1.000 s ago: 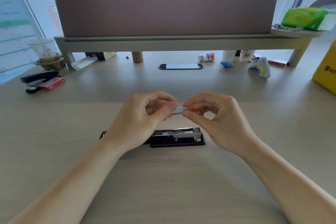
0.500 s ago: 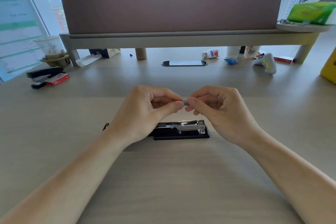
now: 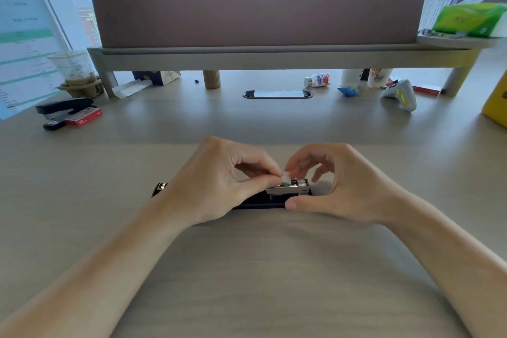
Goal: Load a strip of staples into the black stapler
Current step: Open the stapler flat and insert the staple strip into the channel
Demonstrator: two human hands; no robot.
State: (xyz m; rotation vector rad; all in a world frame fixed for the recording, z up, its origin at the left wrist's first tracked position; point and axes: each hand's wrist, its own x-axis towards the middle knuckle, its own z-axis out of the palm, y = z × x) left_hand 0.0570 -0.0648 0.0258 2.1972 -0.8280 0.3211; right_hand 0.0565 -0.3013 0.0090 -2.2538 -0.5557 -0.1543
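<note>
Left hand [image 3: 219,181] pinches one end of a short silver strip of staples [image 3: 286,179] w/ thumb + forefinger, right at the metal magazine of the black stapler [image 3: 274,199]. Right hand [image 3: 337,186] touches the strip's other end w/ fingertips, thumb on the stapler's near edge. Stapler lies flat, opened, mid-way on the pale wood-grain desk [image 3: 247,269]. Far left: second black stapler [image 3: 61,111] beside a red staple box [image 3: 83,117].
</note>
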